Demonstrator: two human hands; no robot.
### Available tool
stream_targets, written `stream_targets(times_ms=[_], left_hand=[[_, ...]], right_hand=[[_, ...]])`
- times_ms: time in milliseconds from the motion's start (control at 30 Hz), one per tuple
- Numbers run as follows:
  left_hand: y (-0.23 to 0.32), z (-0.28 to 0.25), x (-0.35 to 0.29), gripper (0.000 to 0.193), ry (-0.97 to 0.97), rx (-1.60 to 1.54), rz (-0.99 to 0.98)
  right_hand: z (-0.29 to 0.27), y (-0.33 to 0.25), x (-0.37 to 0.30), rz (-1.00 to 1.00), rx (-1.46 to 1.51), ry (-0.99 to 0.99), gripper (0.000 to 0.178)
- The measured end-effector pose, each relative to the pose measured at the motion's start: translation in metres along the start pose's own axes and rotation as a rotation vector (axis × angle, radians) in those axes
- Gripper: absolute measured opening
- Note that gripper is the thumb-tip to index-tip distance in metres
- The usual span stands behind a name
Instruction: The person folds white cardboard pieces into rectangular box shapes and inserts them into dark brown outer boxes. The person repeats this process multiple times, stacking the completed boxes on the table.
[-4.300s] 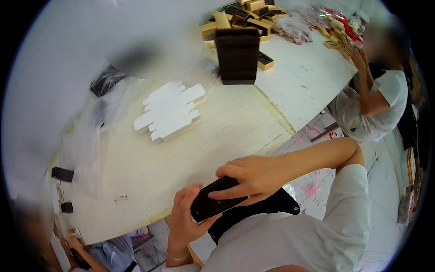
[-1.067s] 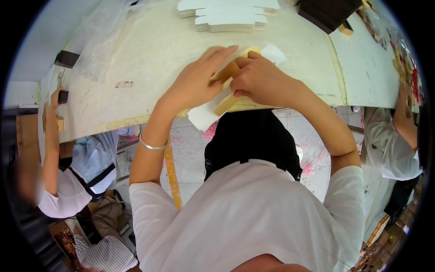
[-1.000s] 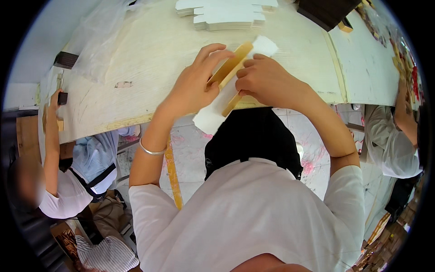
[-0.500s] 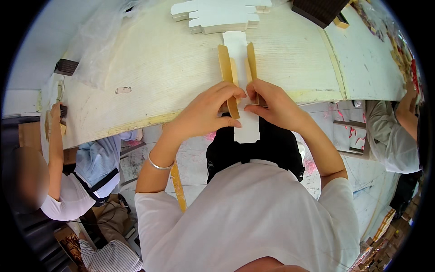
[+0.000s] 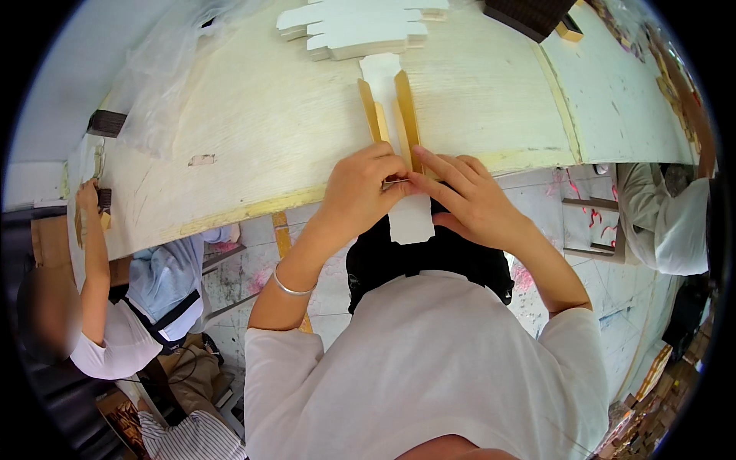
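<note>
Gold-walled, white-floored cardboard box piece (image 5: 389, 115) was pinched toward its near end by the left hand (image 5: 360, 188), while the right hand's (image 5: 474, 195) outstretched fingertips touched it there, whether gripping I could not tell. Its white near end jutted past the yellow-edged, cream-coloured tabletop (image 5: 253, 138) over the lap, with open room to either side and a stack of flat white die-cut cardboard sheets (image 5: 364, 27) just beyond its far end. Farther right sat a dark brown ribbed box (image 5: 529, 15), contents hidden, beside a small gold-sided box (image 5: 570, 28).
</note>
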State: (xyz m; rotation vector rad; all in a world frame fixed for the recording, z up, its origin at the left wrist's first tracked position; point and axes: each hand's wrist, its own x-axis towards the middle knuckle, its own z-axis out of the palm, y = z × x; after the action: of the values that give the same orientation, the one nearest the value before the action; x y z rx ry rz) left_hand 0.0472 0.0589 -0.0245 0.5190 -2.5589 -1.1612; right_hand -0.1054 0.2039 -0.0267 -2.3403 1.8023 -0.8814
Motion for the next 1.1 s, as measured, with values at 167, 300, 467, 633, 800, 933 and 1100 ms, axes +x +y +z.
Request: stream_targets(times_ms=[167, 300, 467, 633, 800, 933, 1100], left_hand=[[-0.006, -0.016, 0.004, 0.030, -0.128, -0.360, 0.033], [-0.005, -0.009, 0.001, 0.030, -0.008, -0.254, 0.053], [-0.006, 0.003, 0.000, 0.021, 0.217, -0.304, -0.003], [-0.004, 0.012, -0.014, 0.017, 0.274, 0.074, 0.175], [-0.009, -0.012, -0.002, 0.014, 0.002, 0.126, 0.122], [-0.016, -0.055, 0.013, 0.015, -0.231, 0.211, 0.262], [0.016, -0.050, 0.019, 0.025, 0.201, 0.720, 0.386]], right_hand=[[0.030, 0.015, 0.009, 0.151, 0.446, 0.346, 0.023], [0.032, 0.000, 0.021, 0.328, 0.663, 0.436, 0.020], [0.032, -0.003, 0.021, 0.207, 0.252, 0.341, 0.020], [0.028, 0.001, 0.021, 0.097, -0.172, 0.159, 0.027], [0.008, 0.013, 0.035, 0.194, 0.182, -0.204, 0.038], [-0.027, 0.046, 0.038, 0.103, 0.046, -0.011, 0.030], [-0.014, 0.049, 0.046, 0.074, -0.072, -0.028, 0.015]])
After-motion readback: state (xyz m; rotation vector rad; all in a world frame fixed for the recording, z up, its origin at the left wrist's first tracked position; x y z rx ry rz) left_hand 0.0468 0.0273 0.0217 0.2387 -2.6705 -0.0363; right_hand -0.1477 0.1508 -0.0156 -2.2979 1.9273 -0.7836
